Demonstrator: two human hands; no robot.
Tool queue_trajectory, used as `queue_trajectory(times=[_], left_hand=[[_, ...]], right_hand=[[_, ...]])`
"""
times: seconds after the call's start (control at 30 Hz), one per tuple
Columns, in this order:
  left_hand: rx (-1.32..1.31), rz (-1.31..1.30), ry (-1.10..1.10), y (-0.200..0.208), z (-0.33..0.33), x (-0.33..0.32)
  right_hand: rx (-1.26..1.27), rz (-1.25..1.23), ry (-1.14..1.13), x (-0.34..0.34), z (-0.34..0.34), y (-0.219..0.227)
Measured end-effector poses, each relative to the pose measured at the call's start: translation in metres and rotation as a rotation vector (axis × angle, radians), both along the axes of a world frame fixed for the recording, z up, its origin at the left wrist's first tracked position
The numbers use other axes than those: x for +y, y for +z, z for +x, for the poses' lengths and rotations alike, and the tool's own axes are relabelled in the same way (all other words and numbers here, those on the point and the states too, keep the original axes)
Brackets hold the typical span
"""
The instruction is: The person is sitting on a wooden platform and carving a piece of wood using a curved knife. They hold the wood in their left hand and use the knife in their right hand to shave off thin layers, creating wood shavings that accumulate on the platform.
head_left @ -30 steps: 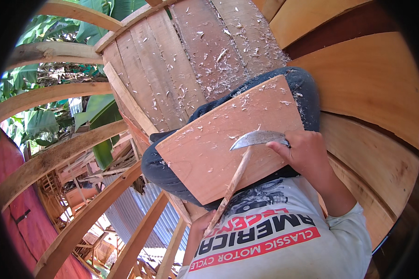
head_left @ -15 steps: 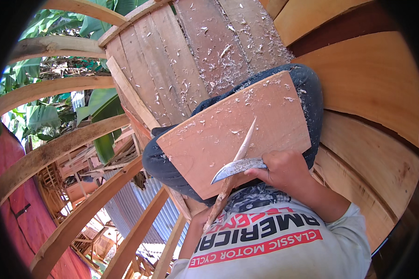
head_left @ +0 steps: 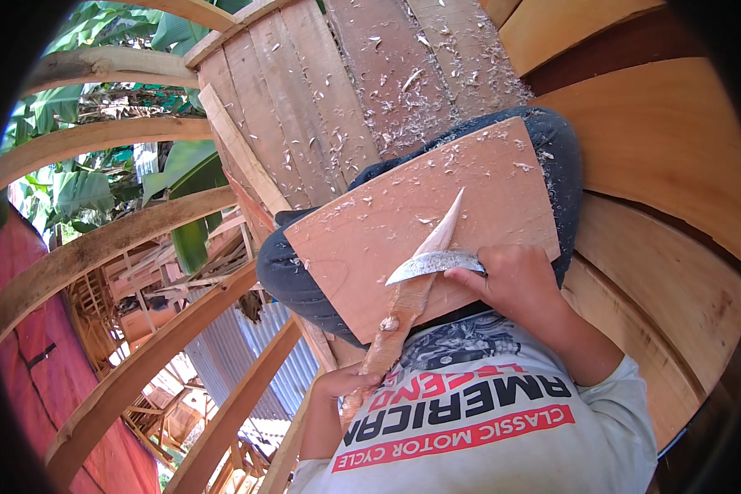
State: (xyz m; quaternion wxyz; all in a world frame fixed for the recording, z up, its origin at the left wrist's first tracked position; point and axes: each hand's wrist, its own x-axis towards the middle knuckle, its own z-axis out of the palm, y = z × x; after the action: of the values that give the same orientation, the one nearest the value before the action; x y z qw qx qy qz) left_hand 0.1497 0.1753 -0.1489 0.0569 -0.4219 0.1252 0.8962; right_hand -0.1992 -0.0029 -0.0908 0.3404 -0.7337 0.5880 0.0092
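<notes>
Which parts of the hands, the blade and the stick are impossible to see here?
- Head view: the right hand covers the blade's handle.
- The left hand wraps the stick's lower end, hiding it.
- The board hides the lap beneath.

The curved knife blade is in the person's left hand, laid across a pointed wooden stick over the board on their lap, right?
Not quite. The head view shows the knife blade in the right hand; the left hand grips the lower end of the stick. The rest holds: it lies over the board.
</notes>
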Motion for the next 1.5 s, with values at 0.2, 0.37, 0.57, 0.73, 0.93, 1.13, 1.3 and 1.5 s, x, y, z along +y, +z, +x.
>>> queue_trajectory(times=[0.2,0.37,0.57,0.73,0.93,1.13,1.3,1.5], left_hand=[[-0.105,0.050,-0.058,0.009,-0.015,-0.008],[-0.113,0.013,0.010,0.024,-0.030,-0.005],[-0.168,-0.009,0.088,0.027,-0.040,0.011],[-0.148,-0.068,0.145,0.028,-0.044,0.018],[-0.093,-0.112,0.084,0.016,-0.039,0.024],[-0.110,-0.120,0.146,0.024,-0.045,0.022],[-0.313,-0.110,0.000,0.047,-0.054,0.004],[-0.247,-0.144,0.026,0.031,-0.048,0.017]], right_hand=[[0.071,-0.039,0.026,0.006,0.008,-0.003],[0.135,0.000,0.041,0.001,0.006,0.000],[0.164,-0.055,0.022,0.001,0.000,-0.006],[0.269,-0.166,-0.095,-0.010,-0.018,-0.011],[0.274,-0.164,-0.225,-0.033,-0.045,0.007],[0.137,-0.060,-0.082,0.006,-0.006,0.000],[0.282,-0.116,-0.221,-0.020,-0.029,-0.004],[0.164,-0.060,-0.113,-0.009,-0.021,0.013]])
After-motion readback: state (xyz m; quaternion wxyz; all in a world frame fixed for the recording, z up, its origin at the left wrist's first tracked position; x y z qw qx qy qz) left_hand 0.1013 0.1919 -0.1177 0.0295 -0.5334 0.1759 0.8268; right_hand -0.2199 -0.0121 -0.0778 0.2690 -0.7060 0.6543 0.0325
